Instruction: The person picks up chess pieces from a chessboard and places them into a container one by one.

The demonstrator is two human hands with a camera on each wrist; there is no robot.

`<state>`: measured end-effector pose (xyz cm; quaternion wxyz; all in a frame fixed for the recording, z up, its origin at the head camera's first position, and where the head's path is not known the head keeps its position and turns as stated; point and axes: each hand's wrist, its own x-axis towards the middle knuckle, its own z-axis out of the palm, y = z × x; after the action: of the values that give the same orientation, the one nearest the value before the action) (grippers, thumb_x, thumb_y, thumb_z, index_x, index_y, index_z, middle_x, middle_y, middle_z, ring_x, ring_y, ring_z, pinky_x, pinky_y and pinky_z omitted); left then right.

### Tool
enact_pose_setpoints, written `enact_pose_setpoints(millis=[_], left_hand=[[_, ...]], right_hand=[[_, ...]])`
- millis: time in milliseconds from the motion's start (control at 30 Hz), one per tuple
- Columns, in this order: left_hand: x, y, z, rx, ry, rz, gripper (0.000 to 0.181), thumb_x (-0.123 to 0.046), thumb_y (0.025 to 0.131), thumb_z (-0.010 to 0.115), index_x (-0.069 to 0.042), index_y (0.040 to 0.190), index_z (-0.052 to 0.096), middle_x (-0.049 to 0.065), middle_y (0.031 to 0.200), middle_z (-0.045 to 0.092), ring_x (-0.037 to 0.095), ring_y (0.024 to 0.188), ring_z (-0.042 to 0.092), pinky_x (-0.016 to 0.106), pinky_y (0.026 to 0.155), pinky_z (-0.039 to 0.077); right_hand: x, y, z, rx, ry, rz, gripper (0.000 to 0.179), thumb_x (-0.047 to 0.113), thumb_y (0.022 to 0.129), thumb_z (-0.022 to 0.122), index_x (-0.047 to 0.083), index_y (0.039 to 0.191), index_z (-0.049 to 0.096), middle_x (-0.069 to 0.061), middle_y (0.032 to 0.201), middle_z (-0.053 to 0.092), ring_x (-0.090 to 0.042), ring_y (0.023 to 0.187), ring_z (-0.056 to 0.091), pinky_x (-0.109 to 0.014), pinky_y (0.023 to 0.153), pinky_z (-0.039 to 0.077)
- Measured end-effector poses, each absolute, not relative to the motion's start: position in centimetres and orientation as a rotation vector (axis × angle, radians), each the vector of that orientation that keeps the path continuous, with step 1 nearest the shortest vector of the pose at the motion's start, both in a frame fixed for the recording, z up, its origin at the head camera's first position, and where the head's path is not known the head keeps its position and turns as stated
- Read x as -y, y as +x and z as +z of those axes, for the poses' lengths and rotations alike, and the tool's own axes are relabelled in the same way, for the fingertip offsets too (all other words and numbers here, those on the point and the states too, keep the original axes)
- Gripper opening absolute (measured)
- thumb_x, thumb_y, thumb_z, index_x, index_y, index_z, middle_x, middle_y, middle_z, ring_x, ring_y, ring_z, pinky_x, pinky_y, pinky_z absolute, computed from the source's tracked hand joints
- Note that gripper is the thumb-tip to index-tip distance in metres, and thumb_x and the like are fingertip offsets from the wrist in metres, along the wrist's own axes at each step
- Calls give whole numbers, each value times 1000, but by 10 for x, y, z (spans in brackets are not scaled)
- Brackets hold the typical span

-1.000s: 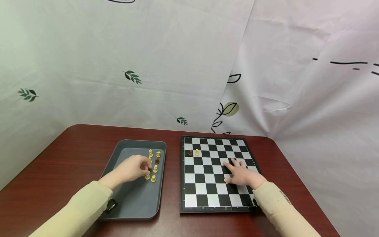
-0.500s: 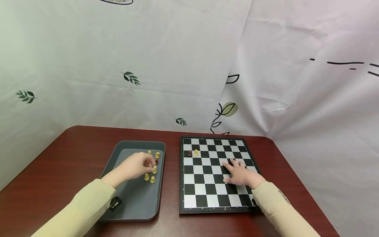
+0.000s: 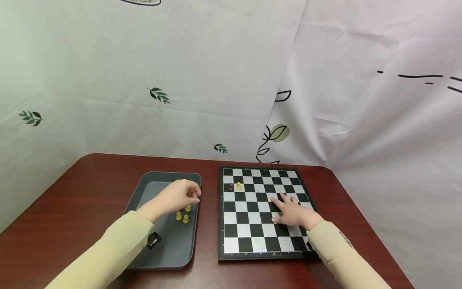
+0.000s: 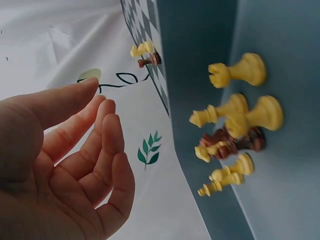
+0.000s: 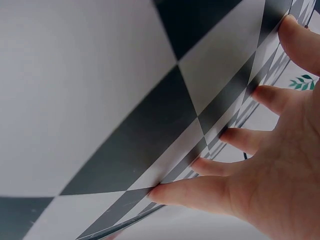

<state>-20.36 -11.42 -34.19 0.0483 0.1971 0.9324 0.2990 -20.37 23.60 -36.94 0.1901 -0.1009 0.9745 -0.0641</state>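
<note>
My left hand [image 3: 180, 194] hovers above the right side of a grey tray [image 3: 169, 251]. Its fingers are loosely bent, with nothing seen between thumb and fingertips in the left wrist view. Below it stand several cream chess pieces, among them a rook [image 4: 240, 71], with dark brown piece parts [image 4: 252, 140] partly hidden behind them. My right hand [image 3: 294, 212] is spread, its fingertips touching the checkered chessboard [image 3: 251, 230]. On the board's far left, a dark brown piece [image 3: 231, 187] and a cream knight [image 3: 239, 186] stand side by side.
Tray and chessboard lie side by side on a reddish-brown table [image 3: 207, 257], with a strip of tabletop between them. A pale patterned cloth [image 3: 202, 80] hangs behind the table.
My left hand has risen and moved right and away from the pieces, toward the tray's right rim. My right hand stays on the board. The view has shifted slightly.
</note>
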Motion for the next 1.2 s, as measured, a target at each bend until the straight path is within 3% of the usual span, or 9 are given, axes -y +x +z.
enact_pose_setpoints(millis=[533,900,1200], left_hand=[[74,-223,-331,-2846,638,968,8,-11,84,71,-7,89,67,-2,75,62,11,69,55,29,67,47],[52,-235,-331,-2820,667,984,12,-11,84,70,-4,94,67,-2,74,61,11,69,54,31,72,46],[40,-246,-338,-2850,631,954,16,-11,84,70,-3,97,67,0,72,59,12,65,52,31,69,46]], right_hand=[[-236,-204,-370,-2738,-273,-200,68,33,87,65,10,145,37,-25,151,22,-56,134,19,-68,99,28],[-236,-203,-370,-2738,-267,-213,68,32,87,66,10,145,37,-25,151,22,-55,134,19,-68,99,28],[-236,-204,-372,-2743,-265,-203,68,32,87,66,10,145,37,-25,152,21,-54,135,18,-68,100,26]])
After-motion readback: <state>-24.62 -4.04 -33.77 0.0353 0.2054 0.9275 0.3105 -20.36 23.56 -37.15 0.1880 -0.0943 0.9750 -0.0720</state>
